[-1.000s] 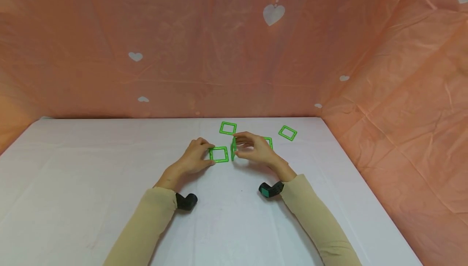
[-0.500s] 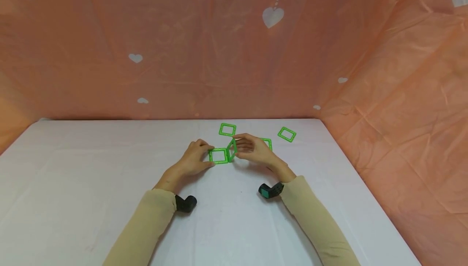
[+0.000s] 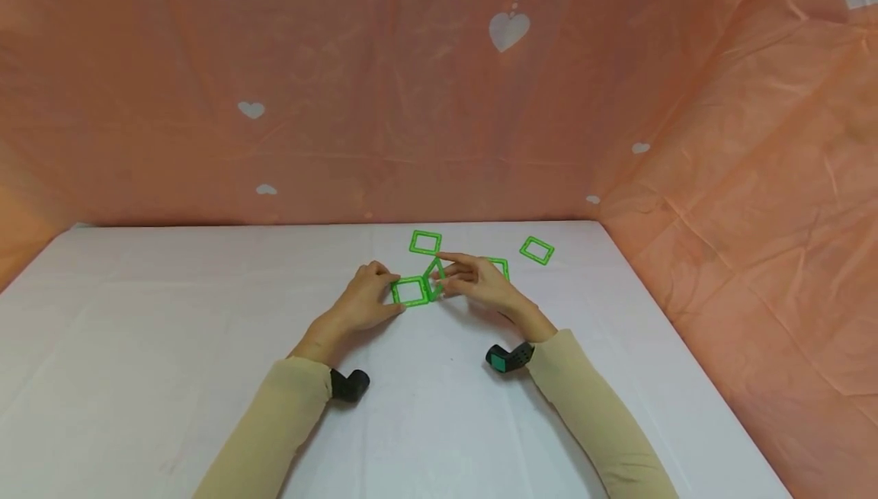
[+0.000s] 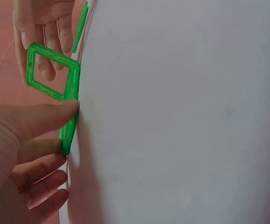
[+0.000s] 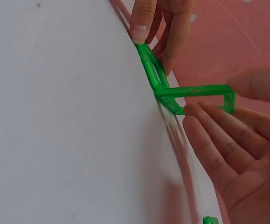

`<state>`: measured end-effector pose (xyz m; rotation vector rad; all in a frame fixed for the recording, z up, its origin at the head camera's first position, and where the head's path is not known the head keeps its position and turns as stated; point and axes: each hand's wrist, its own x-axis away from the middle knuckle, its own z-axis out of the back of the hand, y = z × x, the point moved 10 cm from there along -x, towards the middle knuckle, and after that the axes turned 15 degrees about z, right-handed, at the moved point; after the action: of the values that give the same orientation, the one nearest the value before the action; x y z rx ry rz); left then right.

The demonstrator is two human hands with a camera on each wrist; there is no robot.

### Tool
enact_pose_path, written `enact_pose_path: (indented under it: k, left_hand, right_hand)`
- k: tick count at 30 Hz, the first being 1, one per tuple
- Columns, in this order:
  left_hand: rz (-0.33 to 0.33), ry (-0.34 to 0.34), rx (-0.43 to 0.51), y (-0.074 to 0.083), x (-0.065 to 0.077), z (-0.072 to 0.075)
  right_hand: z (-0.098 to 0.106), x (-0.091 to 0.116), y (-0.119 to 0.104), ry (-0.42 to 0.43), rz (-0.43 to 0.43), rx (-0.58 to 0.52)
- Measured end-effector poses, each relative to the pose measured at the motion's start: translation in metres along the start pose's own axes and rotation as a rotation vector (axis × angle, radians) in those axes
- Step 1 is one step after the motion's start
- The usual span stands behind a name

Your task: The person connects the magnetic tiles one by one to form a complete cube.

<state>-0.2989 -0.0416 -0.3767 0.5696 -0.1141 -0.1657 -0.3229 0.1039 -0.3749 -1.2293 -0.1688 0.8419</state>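
Five green plastic square frames, hollow in the middle, were on or above a white cloth-covered table point(image 3: 206, 316).

Item one: a flat-lying green frame point(image 5: 148, 70), just to the right of the left hand point(image 3: 363, 297). The thumb lay at its near edge and the fingers at its far edge, pinching the left end between them; the remaining fingers were loosely bent.

Item two: an upright green frame point(image 5: 195, 91), just to the left of the right hand point(image 3: 480, 283). Its lower edge touched the right edge of item one. The thumb and index finger held it by the upper corners, narrowly apart, with the other fingers nearly straight and reaching in at its opening.

Item three: a partly hidden green frame point(image 3: 506, 270), behind the right hand.

Item four: a rear green frame point(image 3: 427, 233), lying beyond the joined pair.

Item five: a far-right green frame point(image 3: 543, 243), lying askew, well apart from both hands.

Also present: beige sleeves point(image 3: 264, 423), black wrist-worn devices point(image 3: 351, 385), an orange curtain point(image 3: 377, 133) with white hearts.
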Motion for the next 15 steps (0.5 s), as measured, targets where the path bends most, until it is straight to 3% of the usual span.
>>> enact_pose_path:
  k: [4,11,15]
  left_hand:
    - [-0.013,-0.005,-0.017,0.003,0.002,0.001]
    - [-0.031,-0.036,-0.010,0.003,0.004,0.003]
    - [-0.028,-0.033,0.001,0.002,0.005,0.003]
  right_hand:
    - [0.003,-0.001,-0.002,0.004,0.012,0.009]
    - [0.011,-0.002,-0.003,0.035,-0.001,0.134]
    - [0.011,-0.002,-0.003,0.039,0.001,0.109]
